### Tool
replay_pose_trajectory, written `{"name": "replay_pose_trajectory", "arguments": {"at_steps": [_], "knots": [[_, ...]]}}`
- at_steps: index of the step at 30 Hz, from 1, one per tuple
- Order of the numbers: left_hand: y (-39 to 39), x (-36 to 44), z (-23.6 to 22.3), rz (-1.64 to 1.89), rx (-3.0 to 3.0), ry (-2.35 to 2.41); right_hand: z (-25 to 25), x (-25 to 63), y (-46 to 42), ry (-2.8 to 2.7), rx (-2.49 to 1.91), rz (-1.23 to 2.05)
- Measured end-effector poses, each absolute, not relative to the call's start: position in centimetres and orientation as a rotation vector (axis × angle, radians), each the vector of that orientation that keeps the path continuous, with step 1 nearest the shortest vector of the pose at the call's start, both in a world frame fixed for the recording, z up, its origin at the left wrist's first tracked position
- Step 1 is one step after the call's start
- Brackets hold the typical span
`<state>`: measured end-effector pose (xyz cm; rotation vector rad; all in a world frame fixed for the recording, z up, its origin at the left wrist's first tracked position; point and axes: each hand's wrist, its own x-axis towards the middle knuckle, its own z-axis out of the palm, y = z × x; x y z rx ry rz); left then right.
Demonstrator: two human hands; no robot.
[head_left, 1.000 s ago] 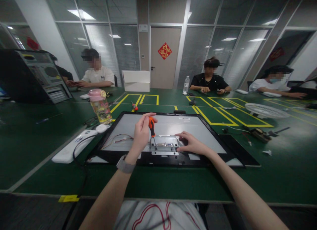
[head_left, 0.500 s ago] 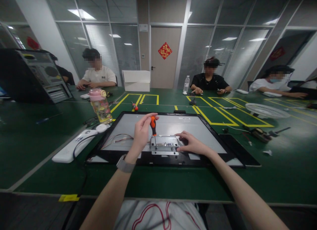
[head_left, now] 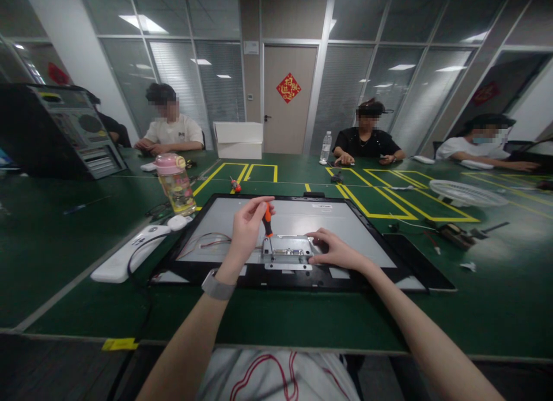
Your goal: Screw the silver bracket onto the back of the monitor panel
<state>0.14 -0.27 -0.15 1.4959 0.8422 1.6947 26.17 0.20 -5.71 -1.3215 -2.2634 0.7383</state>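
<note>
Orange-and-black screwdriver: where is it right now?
In the head view, near the centre, the screwdriver is in the left hand, its shaft down at the metal bracket's left end.

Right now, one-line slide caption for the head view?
Left hand holds an orange-and-black screwdriver upright at a metal bracket; right hand touches the bracket's side.

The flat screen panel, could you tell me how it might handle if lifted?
The panel would probably be fairly stiff within its black frame, though its broad, thin shape may flex. The loose wires could dangle or snag.
</note>
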Motion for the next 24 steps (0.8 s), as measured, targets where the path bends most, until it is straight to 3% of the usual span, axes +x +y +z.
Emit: {"name": "replay_pose_trajectory", "arguments": {"at_steps": [9, 15, 24], "knots": [[-0.03, 0.21, -0.4, 1.684, 1.491, 0.825, -5.92, 26.22, 0.32, -2.261, -1.312, 0.729], [-0.73, 0.4, -0.2, 1.869, 1.693, 1.122, -5.88, 26.2, 0.33, -2.262, -1.318, 0.727], [-0.85, 0.66, 0.03, 1.737, 1.641, 0.946, -6.05, 26.3, 0.41, -2.263, -1.304, 0.723]]}}
